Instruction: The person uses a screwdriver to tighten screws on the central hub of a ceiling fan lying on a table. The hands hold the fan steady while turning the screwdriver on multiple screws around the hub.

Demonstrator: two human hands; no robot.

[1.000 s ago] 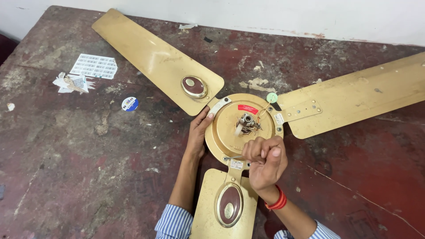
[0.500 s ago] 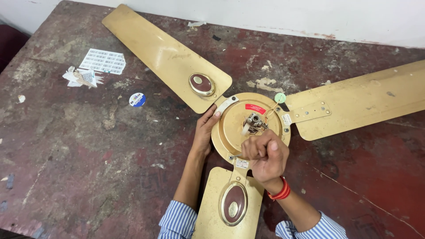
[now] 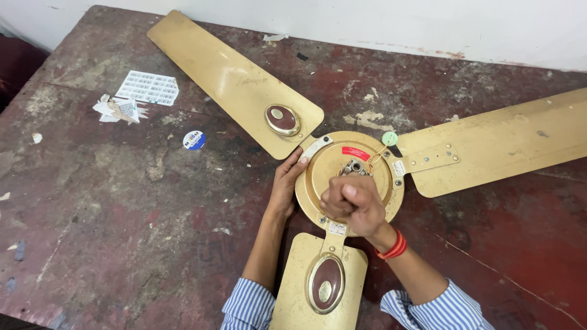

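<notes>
Head view: a gold ceiling fan (image 3: 348, 177) lies flat near the middle of a worn red table (image 3: 122, 232), motor housing facing up.

All three blades are seen bolted on; the hub centre is exposed, and the work appears to be mid-way, though what is left cannot be judged. The left hand (image 3: 287, 183) is laid open against the housing rim, fingers together. The right hand (image 3: 354, 205) is fisted over the hub, possibly clamped on a small tool that is hidden. The shaft axis points straight up; one blade (image 3: 232, 79) runs to the far left corner, one (image 3: 501, 140) to the right, one (image 3: 321, 284) toward the person. A sticker sheet (image 3: 148, 87) and a round blue sticker (image 3: 194, 140) lie well apart.
</notes>
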